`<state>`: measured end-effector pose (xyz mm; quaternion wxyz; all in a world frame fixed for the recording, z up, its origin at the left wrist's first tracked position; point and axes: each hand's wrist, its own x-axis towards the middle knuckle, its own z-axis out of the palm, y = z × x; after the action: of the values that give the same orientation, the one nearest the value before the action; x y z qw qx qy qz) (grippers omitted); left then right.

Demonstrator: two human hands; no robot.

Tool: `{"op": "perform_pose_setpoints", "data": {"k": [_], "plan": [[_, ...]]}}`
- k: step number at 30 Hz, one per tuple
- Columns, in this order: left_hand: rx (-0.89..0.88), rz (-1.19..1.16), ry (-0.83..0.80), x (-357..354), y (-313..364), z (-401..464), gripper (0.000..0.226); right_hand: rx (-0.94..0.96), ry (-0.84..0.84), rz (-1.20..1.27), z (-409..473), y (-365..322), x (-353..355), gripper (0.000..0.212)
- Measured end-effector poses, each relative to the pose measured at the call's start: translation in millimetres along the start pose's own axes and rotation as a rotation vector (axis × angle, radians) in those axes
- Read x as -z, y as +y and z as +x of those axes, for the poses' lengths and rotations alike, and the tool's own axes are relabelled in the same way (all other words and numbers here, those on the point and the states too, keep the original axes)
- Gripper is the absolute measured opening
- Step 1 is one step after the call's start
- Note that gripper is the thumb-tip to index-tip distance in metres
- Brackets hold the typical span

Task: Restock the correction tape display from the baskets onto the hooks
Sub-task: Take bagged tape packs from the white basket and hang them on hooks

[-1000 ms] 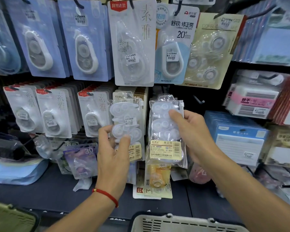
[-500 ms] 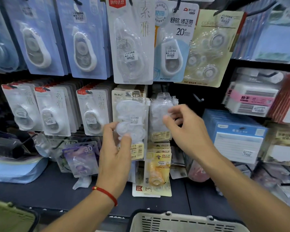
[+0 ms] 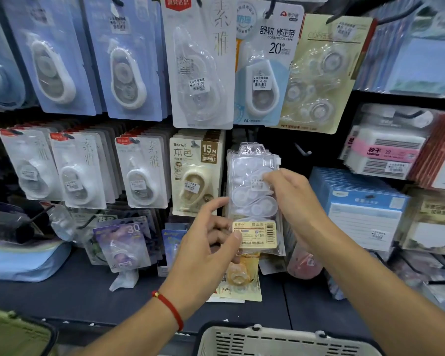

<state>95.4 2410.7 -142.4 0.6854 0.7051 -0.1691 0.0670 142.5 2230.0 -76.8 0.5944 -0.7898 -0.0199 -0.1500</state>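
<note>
The clear plastic multipack of white correction tapes [image 3: 253,196] now hangs as one stack beside the beige 15M card [image 3: 196,173]; half a second ago two packs were apart. The right hand [image 3: 297,201] pinches its edge. The left hand [image 3: 208,242], fingers loosely curled, has released the pack, thumb at the label. Judgement: hooking nearly done.

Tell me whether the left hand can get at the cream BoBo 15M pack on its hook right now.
Probably yes. The left hand sits just below the BoBo 15M pack, holds nothing that I can see, and nothing lies between them. The right hand holds the clear multi-pack beside it, off that path.
</note>
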Motion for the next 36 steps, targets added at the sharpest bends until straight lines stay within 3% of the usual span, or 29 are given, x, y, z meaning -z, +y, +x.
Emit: {"op": "perform_pose_setpoints", "data": {"k": [4,8,10,12,15,18,23,31,36], "plan": [[0.004,-0.041,0.026,-1,2,0,0.054,0.016,0.029,-0.004,0,2,-4,0.052],[0.016,-0.100,0.035,0,4,1,0.054,0.016,0.071,-0.029,2,5,-3,0.046],[0.052,-0.064,0.044,0,4,2,0.052,0.058,0.097,-0.150,2,8,-2,0.033],[0.044,0.200,0.085,2,0,3,0.050,0.139,0.150,-0.381,-3,14,-4,0.028],[-0.129,0.674,0.202,13,-4,6,0.059,0.496,0.277,-0.743,-15,27,-10,0.052],[-0.295,0.929,0.215,25,-1,16,0.072,0.748,0.131,-0.950,-19,50,-18,0.059],[-0.254,1.112,0.083,27,-8,25,0.095,0.636,0.091,-1.241,5,77,-31,0.078],[-0.289,1.159,0.089,31,-18,27,0.098,0.334,-0.057,-1.349,90,76,-46,0.087],[-0.293,1.149,0.074,34,-19,26,0.097,0.297,-0.135,-1.298,85,74,-38,0.080]]}}
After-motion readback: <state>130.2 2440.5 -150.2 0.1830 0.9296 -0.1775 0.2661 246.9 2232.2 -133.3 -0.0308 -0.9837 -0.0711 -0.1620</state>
